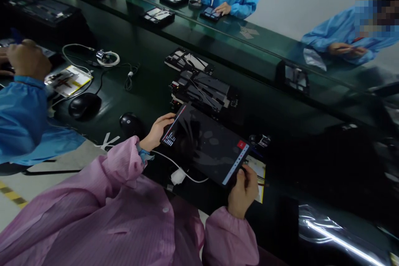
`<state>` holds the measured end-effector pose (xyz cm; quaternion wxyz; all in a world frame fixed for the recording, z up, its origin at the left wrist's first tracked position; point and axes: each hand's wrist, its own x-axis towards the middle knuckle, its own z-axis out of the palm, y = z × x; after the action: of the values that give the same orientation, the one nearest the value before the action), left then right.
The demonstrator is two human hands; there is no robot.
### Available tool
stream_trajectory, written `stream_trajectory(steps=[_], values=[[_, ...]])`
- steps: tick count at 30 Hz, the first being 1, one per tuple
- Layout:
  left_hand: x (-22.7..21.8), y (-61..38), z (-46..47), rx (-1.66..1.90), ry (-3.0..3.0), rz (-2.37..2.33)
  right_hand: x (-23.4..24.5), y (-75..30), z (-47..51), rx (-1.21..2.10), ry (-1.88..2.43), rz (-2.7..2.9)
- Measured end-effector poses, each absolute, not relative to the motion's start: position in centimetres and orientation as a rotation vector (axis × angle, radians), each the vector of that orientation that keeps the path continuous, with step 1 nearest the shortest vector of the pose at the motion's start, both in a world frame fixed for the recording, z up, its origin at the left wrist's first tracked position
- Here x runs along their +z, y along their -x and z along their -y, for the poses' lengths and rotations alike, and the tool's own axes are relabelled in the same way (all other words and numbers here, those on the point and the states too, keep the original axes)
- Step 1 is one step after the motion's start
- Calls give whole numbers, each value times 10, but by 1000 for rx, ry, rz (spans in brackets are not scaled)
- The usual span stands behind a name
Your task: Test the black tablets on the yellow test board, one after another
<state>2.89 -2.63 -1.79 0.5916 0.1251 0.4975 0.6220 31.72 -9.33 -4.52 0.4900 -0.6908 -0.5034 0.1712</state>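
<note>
I hold a black tablet [205, 143] by its two ends over the dark workbench [146, 91]. Its screen is lit, with white text at the left end and a red mark near the right. My left hand [157, 131] grips the left end, thumb on the screen edge. My right hand [242, 191] is closed on the right lower corner. A white cable [179, 170] with a white plug runs from under the tablet toward my left wrist. Both my sleeves are pink.
A black fixture with clamps [202, 89] sits just behind the tablet. A black mouse [84, 106] and a round black device [131, 124] lie to the left. A co-worker's blue sleeve [21, 112] is at the left. Others in blue work across the conveyor [218, 33].
</note>
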Motion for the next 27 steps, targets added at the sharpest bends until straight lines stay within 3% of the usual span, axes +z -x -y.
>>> stream_trajectory(steps=[10, 21, 23, 27], values=[[-20, -25, 31, 1488, -343, -1258, -27, -319, 113, 560, 1617, 917], [-26, -20, 35, 1482, -450, -1376, -43, -316, 175, -295, 2032, 1329], [-23, -21, 34, 1513, -442, -1366, -35, -308, 179, -250, 1930, 1360], [-19, -24, 29, 1521, -459, -1304, -26, -282, 189, 171, 1608, 1664]])
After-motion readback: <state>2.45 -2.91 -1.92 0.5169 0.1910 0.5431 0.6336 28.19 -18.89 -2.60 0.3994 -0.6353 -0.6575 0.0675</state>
